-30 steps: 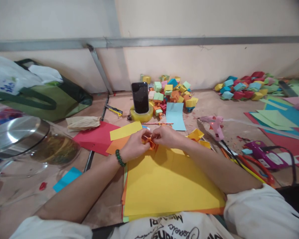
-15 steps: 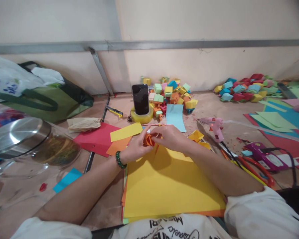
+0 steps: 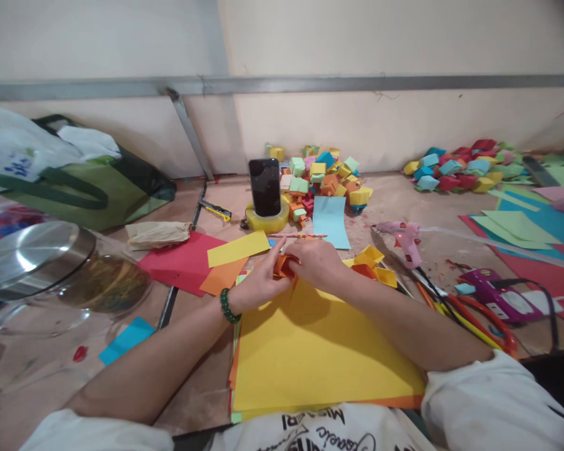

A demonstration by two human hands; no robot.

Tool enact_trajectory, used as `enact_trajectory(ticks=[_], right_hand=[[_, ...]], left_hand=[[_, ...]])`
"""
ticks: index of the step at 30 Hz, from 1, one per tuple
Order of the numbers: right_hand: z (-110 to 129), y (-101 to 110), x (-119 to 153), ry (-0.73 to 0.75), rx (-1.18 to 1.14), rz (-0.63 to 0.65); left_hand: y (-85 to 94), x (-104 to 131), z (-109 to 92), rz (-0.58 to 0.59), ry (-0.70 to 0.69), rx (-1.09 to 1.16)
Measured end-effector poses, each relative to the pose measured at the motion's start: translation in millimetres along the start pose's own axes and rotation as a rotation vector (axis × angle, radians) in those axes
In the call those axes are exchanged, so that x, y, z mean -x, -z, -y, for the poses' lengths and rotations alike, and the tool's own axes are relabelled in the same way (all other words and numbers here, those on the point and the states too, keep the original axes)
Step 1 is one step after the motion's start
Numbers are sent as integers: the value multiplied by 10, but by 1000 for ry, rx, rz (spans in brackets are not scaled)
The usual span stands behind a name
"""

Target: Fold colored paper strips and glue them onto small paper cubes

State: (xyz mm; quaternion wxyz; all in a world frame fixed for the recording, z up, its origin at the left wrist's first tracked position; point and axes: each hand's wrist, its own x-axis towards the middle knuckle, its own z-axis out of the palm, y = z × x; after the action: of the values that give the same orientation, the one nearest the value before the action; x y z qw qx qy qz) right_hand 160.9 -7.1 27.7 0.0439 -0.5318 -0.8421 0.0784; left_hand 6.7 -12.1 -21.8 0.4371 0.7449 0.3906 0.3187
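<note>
Between my two hands is a small orange folded paper piece (image 3: 286, 265), partly hidden by fingers. My left hand (image 3: 261, 282), with a green bead bracelet at the wrist, grips its left side. My right hand (image 3: 320, 262) is closed on its right side, fingertips at its upper edge. Both hands are over a stack of large yellow paper sheets (image 3: 329, 351). A slim pen (image 3: 305, 236) lies just beyond the fingers. To the right of my right hand sit yellow and orange folded paper pieces (image 3: 370, 255).
A phone (image 3: 266, 186) stands in a yellow tape roll (image 3: 266, 222), beside piled paper cubes (image 3: 328, 178). On the right are a pink glue gun (image 3: 407, 241), orange-handled scissors (image 3: 489, 319) and a purple device (image 3: 502, 294). A lidded glass jar (image 3: 113, 275) lies left.
My right hand has shifted slightly right and down, and the orange paper piece has turned so its hollow opening shows. The left hand has barely moved.
</note>
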Motion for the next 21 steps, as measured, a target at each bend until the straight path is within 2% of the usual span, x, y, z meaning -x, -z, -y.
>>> enact_trajectory(ticks=[6, 14, 18, 21], right_hand=[[14, -42, -2, 6, 40, -56], [-35, -46, -2, 48, 71, -70], [-31, -13, 1, 47, 16, -99], [-35, -24, 0, 89, 6, -119]], left_hand=[[-49, -9, -22, -11, 46, 180], [-58, -14, -8, 11, 102, 385], [-66, -27, -1, -21, 74, 354], [-48, -28, -49, -3, 90, 356]])
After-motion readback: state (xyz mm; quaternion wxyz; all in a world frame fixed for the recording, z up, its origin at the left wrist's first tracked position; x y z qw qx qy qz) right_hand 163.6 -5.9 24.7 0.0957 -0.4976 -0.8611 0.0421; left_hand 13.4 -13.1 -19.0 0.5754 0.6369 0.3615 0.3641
